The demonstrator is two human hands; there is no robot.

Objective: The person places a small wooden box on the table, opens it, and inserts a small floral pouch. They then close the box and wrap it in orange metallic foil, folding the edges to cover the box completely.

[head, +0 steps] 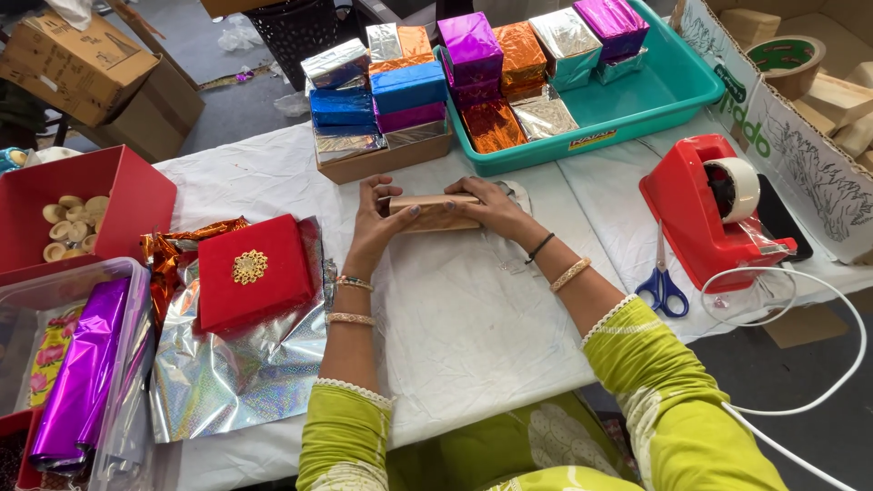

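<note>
White table cloth (473, 327) bare at near edge, free room between forearms. Left hand (375, 218), right hand (491, 207) each clasp an end of one tan box (435, 215), mid-table. Left: one red box (255, 271) on silver foil (236, 382). Right: one blue scissors (662, 289), one red tape dispenser (709, 214). Far: teal tray (655, 95), wrapped boxes crowd back edge.

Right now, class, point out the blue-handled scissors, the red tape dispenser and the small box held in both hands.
scissors (662, 289), head view, on the blue handles.
tape dispenser (693, 211), head view, on its red body.
small box (435, 213), head view, on the tan side between the hands.
</note>
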